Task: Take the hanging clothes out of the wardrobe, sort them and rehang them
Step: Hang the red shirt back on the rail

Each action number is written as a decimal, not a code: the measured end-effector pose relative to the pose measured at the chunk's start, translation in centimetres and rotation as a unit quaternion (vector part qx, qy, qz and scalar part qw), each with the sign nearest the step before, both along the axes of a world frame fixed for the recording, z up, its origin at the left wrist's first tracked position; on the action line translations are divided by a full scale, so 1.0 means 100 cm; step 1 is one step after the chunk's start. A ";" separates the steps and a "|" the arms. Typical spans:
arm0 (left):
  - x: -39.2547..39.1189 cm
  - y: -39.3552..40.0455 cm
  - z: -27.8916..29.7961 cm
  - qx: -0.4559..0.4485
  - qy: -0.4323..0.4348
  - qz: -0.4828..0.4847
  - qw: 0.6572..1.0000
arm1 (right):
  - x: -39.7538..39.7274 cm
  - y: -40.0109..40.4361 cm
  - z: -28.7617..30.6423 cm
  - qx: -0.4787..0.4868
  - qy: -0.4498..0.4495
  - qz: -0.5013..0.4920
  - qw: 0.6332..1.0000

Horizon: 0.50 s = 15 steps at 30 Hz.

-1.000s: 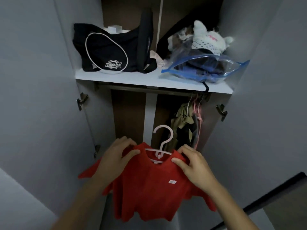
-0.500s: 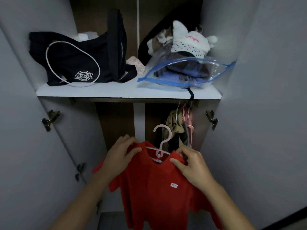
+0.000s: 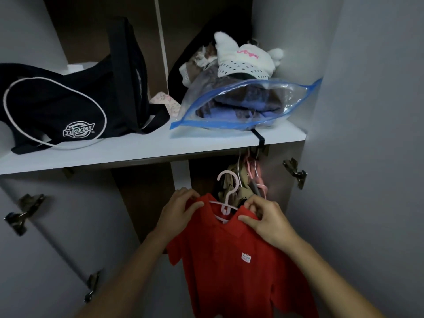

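Hands first: my left hand [image 3: 176, 214] and right hand [image 3: 268, 222] each pinch a shoulder of the red shirt [image 3: 231, 260], which hangs on its pink hanger [image 3: 226, 193] below the white shelf [image 3: 142, 150]. Beyond the shirt I see olive clothes [image 3: 238, 187] hanging; above the shelf, a black bag [image 3: 57, 111] and zip bag [image 3: 243, 106].

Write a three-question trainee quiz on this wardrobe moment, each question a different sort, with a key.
1. True or false: the red shirt hangs from the rail.
2. Multiple choice: the white cap sits on A) the black bag B) the clear zip bag C) the shelf edge.
3. Fill in: both the left hand and right hand grip the shirt's ____.

Key: 1 false; 2 B; 3 shoulders.
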<state>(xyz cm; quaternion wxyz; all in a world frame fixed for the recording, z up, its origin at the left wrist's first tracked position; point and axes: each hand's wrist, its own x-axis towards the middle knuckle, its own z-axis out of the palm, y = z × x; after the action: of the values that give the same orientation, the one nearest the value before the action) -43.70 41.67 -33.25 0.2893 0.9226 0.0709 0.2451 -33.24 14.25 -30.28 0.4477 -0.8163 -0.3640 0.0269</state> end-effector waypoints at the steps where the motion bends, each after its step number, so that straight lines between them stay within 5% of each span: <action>1: 0.009 0.008 -0.006 0.000 -0.005 -0.002 1.000 | 0.006 0.008 -0.004 0.004 0.002 -0.010 1.000; 7: 0.076 0.042 -0.031 0.015 -0.025 0.012 1.000 | 0.042 0.057 -0.013 0.003 -0.034 -0.070 0.997; 15: 0.146 0.066 -0.047 -0.044 0.063 0.016 0.997 | 0.072 0.105 -0.017 -0.045 -0.093 -0.156 0.982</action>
<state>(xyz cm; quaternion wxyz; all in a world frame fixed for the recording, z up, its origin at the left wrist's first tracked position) -29.06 48.30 -37.99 0.3203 0.9215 0.1143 0.1876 -26.06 24.80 -32.01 0.3733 -0.8813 -0.2708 -0.1031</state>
